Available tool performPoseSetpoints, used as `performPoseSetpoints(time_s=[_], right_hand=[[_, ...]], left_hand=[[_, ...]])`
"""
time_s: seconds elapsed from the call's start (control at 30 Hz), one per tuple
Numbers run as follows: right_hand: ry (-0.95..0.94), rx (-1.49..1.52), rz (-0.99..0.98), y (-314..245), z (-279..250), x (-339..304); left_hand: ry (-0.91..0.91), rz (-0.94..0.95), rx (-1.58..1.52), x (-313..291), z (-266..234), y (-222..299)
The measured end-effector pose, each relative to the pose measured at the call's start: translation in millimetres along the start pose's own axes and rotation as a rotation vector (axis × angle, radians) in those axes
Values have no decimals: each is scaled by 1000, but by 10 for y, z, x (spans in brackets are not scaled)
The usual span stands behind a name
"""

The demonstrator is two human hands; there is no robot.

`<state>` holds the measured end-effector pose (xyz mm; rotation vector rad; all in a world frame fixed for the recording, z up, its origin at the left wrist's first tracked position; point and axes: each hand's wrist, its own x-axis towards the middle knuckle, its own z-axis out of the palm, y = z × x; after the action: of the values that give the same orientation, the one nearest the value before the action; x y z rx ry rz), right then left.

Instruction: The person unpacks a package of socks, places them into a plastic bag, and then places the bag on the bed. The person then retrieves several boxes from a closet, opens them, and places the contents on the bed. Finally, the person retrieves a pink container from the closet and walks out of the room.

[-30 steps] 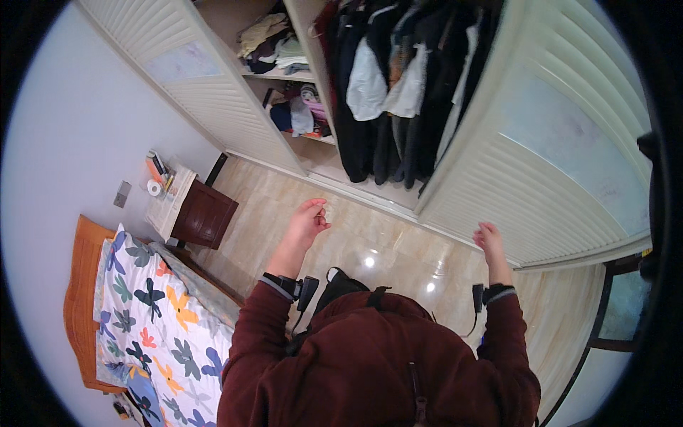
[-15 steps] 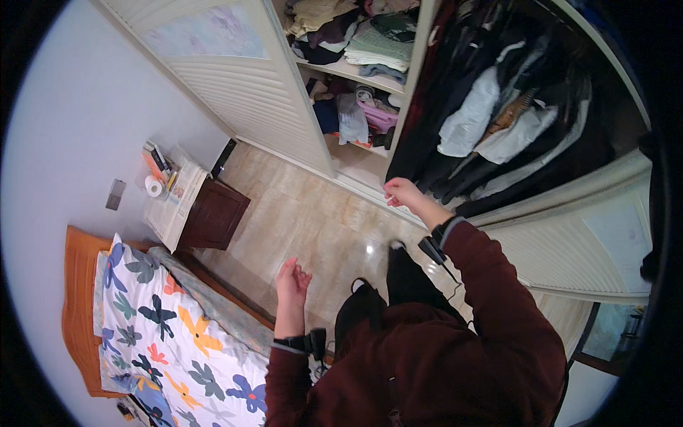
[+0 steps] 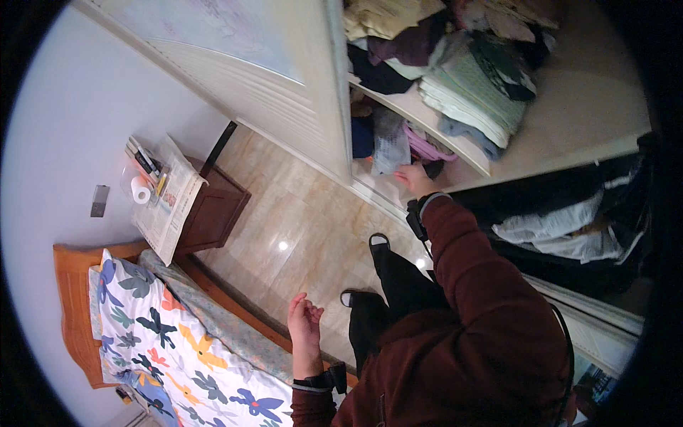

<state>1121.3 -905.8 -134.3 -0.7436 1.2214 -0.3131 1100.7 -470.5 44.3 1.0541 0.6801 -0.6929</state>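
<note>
Pale bag (image 3: pixel 391 146), contact with right hand (image 3: pixel 417 181) unclear

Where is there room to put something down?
On the tiled floor, between the nightstand, bed and sliding wardrobe door. It's crowded on the nightstand, with newspaper and a toilet roll, on the upper shelf, with piled clothes, and below that, where a plastic bag is beside the right hand.

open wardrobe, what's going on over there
A person stands at the wardrobe, right hand close to a pale bag below a shelf of folded clothes; whether the fingers touch it is unclear. The left hand hangs above the floor, loosely curled, holding nothing visible.
</note>
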Motion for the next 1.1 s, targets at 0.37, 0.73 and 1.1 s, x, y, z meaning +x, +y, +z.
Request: performPoseSetpoints(time_s=[0.37,0.73,1.1], right_hand=[[364,-1052,-670,-175,374,32],[72,-1047,-986,-629,232,-1919],[5,-1024,-924,-323,-269,-4419]], left_hand=[[-157,-131,140,454,390,276],[-560,-108,636,964,870,990],[-995,380,1115,1001,1797,818]])
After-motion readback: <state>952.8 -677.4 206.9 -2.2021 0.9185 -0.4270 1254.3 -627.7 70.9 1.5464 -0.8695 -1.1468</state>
